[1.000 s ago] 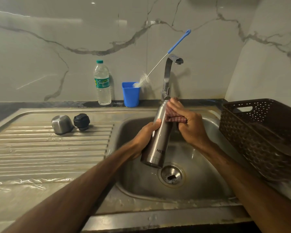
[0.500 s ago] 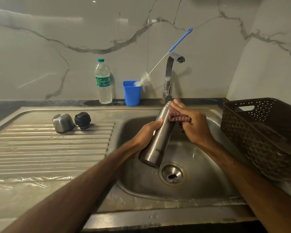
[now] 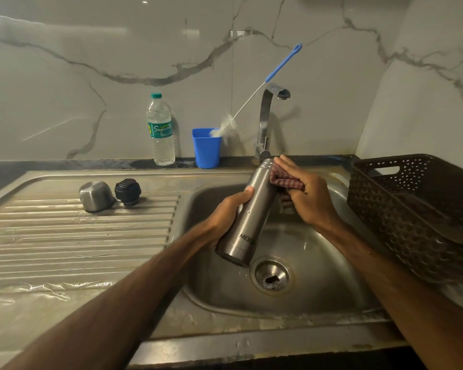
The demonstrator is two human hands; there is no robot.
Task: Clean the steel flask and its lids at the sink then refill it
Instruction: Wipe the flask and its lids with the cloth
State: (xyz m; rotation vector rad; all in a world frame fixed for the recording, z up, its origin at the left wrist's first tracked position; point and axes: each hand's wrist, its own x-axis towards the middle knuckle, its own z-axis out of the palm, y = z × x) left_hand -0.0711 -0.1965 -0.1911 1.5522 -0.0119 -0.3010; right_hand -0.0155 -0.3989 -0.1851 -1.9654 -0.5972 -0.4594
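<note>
The steel flask (image 3: 247,217) hangs tilted over the sink bowl (image 3: 318,263), its open mouth up near the tap. My left hand (image 3: 226,214) grips its lower body from the left. My right hand (image 3: 309,194) holds a checked red cloth (image 3: 285,181) and presses it against the flask's upper part. The steel cup lid (image 3: 95,196) and the black stopper lid (image 3: 128,191) sit side by side on the ribbed drainboard (image 3: 78,236) at the left.
The tap (image 3: 267,116) stands behind the flask with no water running. A clear water bottle (image 3: 161,129) and a blue cup (image 3: 206,148) with a long blue-handled bottle brush (image 3: 257,92) stand on the back ledge. A dark perforated basket (image 3: 412,209) sits right of the bowl.
My right hand and the cloth have slid a little along the flask's upper part. The flask has tilted slightly in my left hand. The lids have not moved.
</note>
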